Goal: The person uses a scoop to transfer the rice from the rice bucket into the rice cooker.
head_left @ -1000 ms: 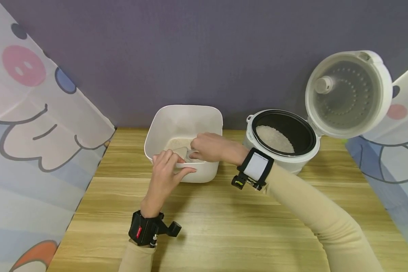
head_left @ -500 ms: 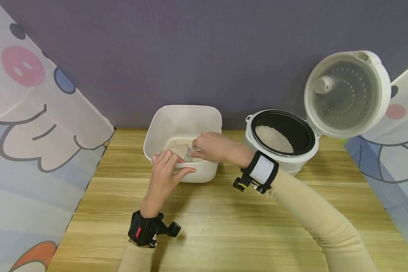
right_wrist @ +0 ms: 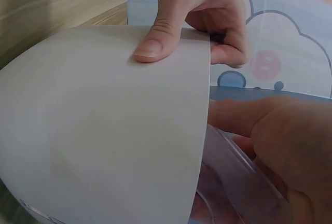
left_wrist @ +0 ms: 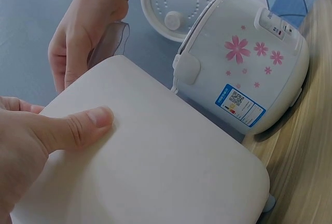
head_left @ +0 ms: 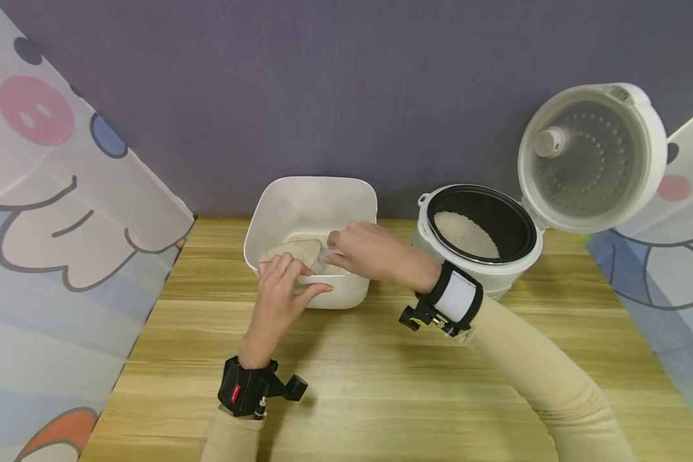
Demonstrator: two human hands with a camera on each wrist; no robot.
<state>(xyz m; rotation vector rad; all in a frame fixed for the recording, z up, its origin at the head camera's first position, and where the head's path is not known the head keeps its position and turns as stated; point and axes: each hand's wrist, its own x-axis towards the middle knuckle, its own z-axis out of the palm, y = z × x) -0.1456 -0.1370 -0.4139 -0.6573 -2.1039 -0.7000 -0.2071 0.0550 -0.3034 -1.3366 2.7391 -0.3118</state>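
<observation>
A white rice bin [head_left: 346,294] stands on the table, tilted toward the person, with rice inside. My left hand [head_left: 278,285] grips its near rim, thumb outside on the wall and fingers over the edge; the left wrist view shows that thumb pressed on the bin wall [left_wrist: 171,156]. Reaching inside, my right hand [head_left: 372,251] holds the handle of a clear plastic scoop [right_wrist: 244,175]. The scoop's bowl [head_left: 303,250] lies low in the bin with rice in it, its near part hidden behind the left fingers.
To the right of the bin is a white rice cooker [head_left: 511,273], its lid [head_left: 595,160] raised, with white rice [head_left: 466,235] in the black inner pot. A grey wall [head_left: 346,96] rises behind the wooden table [head_left: 369,385]; cartoon-printed sheets [head_left: 52,237] hang at both sides.
The scoop's bowl has shifted and turned to the left, and more rice shows in it. My right wrist has moved slightly right and toward the person. The left hand keeps its grip.
</observation>
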